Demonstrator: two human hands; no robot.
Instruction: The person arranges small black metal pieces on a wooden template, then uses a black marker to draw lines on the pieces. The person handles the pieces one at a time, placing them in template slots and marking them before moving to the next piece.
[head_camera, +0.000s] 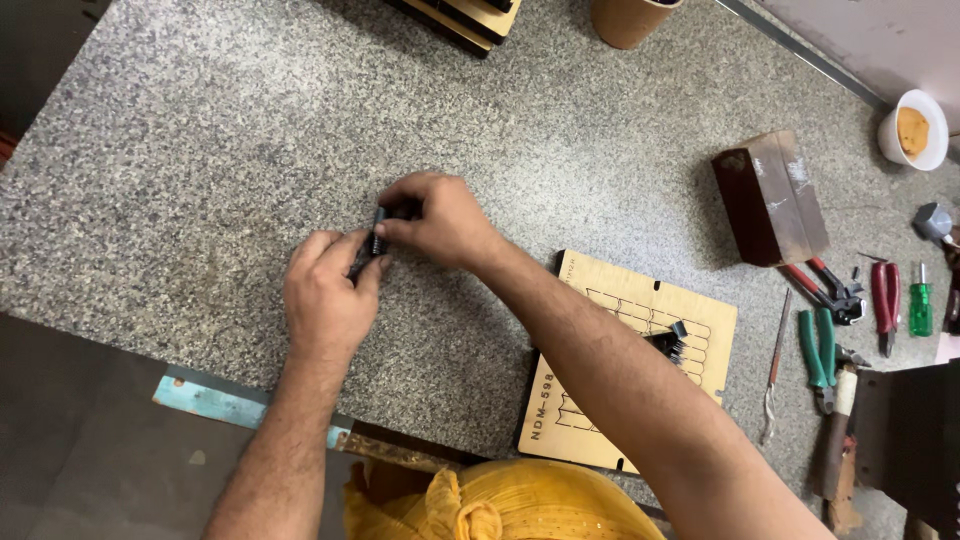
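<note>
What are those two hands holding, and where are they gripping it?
A small dark, comb-like metal piece. The left hand pinches its lower end, the right hand its upper end, above the stone table.

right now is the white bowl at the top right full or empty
Partly full: the white bowl holds an orange-yellow substance inside, its upper rim bare.

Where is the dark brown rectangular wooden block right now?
In the head view, the dark brown rectangular wooden block stands on the speckled stone table, upper right, above the red-handled pliers and right of the flat plywood board.

- Left hand (325, 295): bare, no glove, ring or watch.
- Right hand (440, 220): bare likewise.
- Both forearms: hairy, unsleeved.
- Yellow cloth (500, 500) worn below the arms.
</note>
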